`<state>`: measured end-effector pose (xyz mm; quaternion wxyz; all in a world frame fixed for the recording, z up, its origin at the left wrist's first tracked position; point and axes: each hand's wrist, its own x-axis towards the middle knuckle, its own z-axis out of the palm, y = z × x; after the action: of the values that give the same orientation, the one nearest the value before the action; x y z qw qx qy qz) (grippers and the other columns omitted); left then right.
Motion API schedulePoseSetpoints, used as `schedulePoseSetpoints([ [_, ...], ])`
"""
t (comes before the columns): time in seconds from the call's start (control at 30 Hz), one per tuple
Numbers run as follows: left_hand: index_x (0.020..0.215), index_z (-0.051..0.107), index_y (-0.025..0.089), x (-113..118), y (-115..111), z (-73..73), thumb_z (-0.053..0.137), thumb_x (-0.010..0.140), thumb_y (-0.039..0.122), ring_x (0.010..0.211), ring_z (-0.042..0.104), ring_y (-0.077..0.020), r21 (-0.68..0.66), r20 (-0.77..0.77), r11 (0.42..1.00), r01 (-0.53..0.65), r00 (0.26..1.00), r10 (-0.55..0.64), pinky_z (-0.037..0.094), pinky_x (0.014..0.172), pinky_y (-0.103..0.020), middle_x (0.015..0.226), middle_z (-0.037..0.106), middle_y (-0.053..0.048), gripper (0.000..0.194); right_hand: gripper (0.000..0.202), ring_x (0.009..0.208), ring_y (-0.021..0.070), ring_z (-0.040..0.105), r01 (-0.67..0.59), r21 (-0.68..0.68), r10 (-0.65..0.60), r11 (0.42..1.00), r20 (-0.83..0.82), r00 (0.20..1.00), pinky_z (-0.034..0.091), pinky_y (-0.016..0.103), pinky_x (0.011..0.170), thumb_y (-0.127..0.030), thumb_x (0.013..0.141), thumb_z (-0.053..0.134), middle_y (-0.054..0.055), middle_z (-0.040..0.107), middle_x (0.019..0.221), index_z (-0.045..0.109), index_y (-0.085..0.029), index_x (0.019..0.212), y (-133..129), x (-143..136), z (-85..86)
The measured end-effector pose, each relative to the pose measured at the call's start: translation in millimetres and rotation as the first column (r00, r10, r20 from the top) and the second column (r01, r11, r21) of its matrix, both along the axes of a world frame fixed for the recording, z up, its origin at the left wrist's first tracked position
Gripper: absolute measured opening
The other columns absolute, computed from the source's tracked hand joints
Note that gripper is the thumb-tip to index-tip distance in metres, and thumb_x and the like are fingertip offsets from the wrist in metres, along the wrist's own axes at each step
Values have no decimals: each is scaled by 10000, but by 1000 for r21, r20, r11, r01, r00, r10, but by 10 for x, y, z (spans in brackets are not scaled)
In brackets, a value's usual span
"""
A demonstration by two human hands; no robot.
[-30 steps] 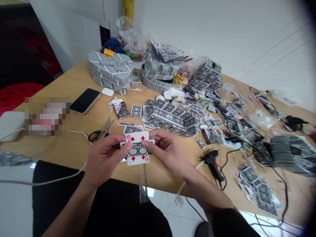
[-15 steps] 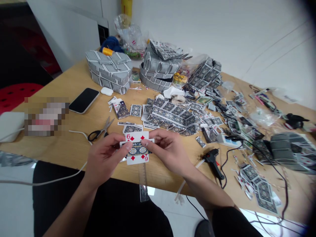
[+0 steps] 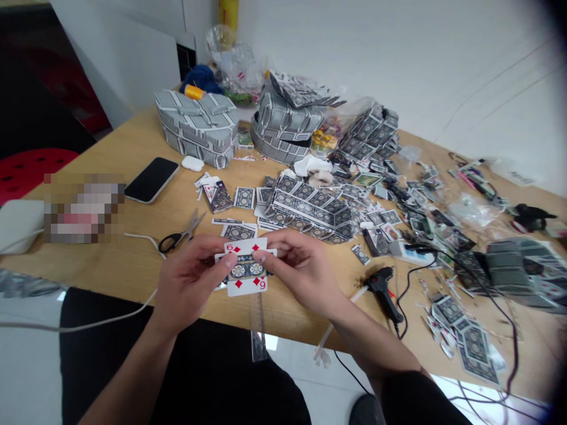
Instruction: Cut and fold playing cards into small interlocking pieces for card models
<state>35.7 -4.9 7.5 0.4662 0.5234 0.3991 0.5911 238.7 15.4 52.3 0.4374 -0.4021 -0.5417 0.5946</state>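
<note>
Between my two hands, above the table's front edge, is a six of diamonds card (image 3: 246, 288) with a dark patterned card strip (image 3: 247, 270) lying across its middle. My left hand (image 3: 190, 280) pinches the left side, thumb on top. The right side is pinched by my right hand (image 3: 301, 268), its thumb near the upper right diamond. The fingers behind the cards are partly hidden. Just beyond my left hand lie open scissors (image 3: 179, 233). A clear ruler (image 3: 257, 330) sticks out over the table edge below the cards.
A black glue gun (image 3: 384, 295) with a cable lies right of my right hand. Beyond my hands is a folded-card structure (image 3: 310, 206) amid scattered cards. Grey card-covered boxes (image 3: 197, 127) stand at the back. A phone (image 3: 152, 180) and white cable lie left.
The upper edge of the six of diamonds has tilted slightly between my fingers. Both hands keep their hold in almost the same place.
</note>
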Motion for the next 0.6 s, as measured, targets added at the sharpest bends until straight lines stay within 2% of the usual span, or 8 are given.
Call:
schedulePoseSetpoints([
  [0.23, 1050, 826, 289, 0, -19, 44, 795, 942, 158, 789, 750, -105, 33, -54, 999, -19, 998, 21, 595, 697, -181, 921, 812, 17, 172, 96, 674, 117, 644, -2, 85, 2, 996, -5, 1000, 510, 264, 599, -237, 926, 830, 24, 785, 849, 804, -214, 1016, -10, -2, 14],
  [0.43, 1081, 819, 307, -4, -34, 54, 767, 951, 131, 742, 707, -108, 70, -90, 997, -27, 995, 34, 552, 638, -214, 922, 792, 21, 226, 64, 643, 114, 594, 11, 142, -20, 990, 56, 998, 433, 265, 546, -221, 926, 814, 27, 783, 865, 823, -226, 990, -9, 21, 33],
  [0.6, 963, 822, 284, -29, -33, 45, 697, 982, 100, 748, 641, -116, 116, -92, 991, 69, 994, -58, 482, 633, -245, 872, 731, 6, 223, 176, 737, 149, 660, -53, 191, 39, 980, 79, 996, 482, 296, 633, -137, 947, 707, 26, 774, 838, 834, -247, 892, -3, 31, 32],
])
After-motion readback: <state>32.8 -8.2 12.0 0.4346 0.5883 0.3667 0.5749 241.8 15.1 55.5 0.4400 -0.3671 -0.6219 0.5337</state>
